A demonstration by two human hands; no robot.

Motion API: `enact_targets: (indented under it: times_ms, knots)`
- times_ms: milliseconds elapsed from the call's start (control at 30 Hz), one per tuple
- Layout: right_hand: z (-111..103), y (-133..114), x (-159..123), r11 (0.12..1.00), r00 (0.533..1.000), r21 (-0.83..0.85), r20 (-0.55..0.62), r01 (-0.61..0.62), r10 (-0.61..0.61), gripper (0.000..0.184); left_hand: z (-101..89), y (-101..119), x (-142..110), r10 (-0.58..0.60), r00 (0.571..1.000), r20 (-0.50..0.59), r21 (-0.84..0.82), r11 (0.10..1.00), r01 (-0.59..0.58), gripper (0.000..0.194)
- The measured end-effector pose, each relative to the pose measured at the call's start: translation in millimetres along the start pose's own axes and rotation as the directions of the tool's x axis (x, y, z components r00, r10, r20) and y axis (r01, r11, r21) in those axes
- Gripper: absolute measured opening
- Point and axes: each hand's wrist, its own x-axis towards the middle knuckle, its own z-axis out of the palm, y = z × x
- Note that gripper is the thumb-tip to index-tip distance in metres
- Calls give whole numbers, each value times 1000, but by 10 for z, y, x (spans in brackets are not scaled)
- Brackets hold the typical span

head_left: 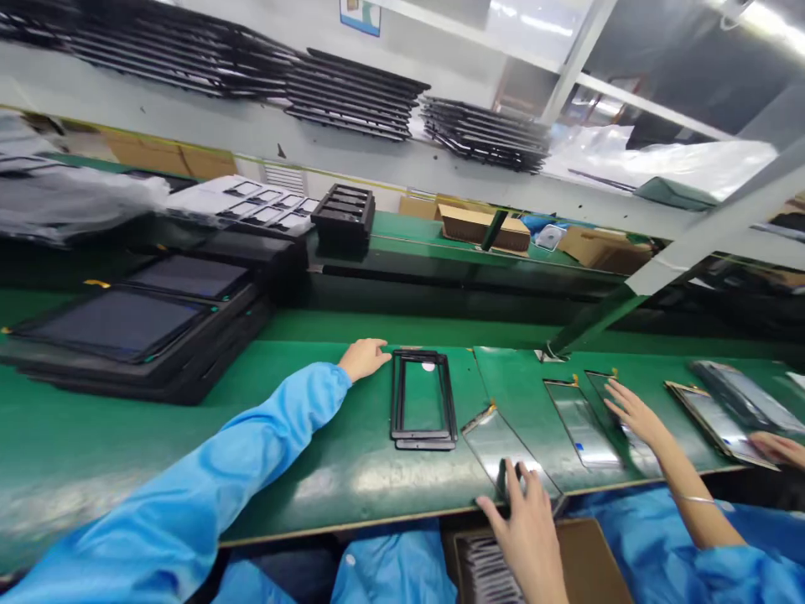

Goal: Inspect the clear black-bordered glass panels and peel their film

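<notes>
My left hand [366,359], in a blue sleeve, rests on the green bench with fingers stretched out. Its fingertips are at the upper left corner of two stacked black rectangular frames [425,444]; whether they touch is hard to tell. A round pale sticker or spot [428,367] shows inside the frames' opening. To the right lies a thin clear panel [503,443] with a dark edge and an orange flex tab, tilted on the bench. My right hand [525,524] is over its near end, fingers spread; contact cannot be made out.
A co-worker's hand [635,413] reaches over similar panels [582,424]; another hand [780,447] holds a panel stack's edge at far right. Dark screens on black trays [119,323] are piled left. A post [591,323] rises behind. Below the bench edge stands a cardboard box [588,554].
</notes>
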Motion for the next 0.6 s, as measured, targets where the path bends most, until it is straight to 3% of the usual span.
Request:
enact_targets:
  times_ms: [133, 233, 333, 400, 467, 533, 600]
  knots:
    - [-233, 23, -206, 1000, 999, 20, -41, 20, -19, 51, 233, 164, 174, -83, 996, 39, -228, 969, 90, 32]
    - [-565, -52, -170, 996, 993, 86, -114, -20, 30, 40, 200, 249, 132, -125, 989, 75, -420, 896, 145, 32]
    - [-892, -262, -87, 960, 960, 263, -232, -93, 157, 36, 61, 326, -107, -100, 991, 89, -603, 786, 134, 33]
    - [-992, -471, -39, 858, 925, 496, -247, -135, 288, 47, -50, 374, -373, -61, 996, 69, -697, 711, 92, 39]
    - [-973, -725, -5, 667, 912, 725, -139, -172, 386, 67, -143, 419, -695, -21, 999, 36, -762, 646, 41, 47]
    - [-868, -995, 13, 457, 916, 863, 16, -215, 401, 78, -199, 455, -1031, 7, 1000, 6, -801, 598, 1, 53]
    - [-732, -1240, 15, 308, 925, 920, 125, -243, 358, 77, -219, 478, -1336, 14, 1000, -14, -822, 569, -20, 56]
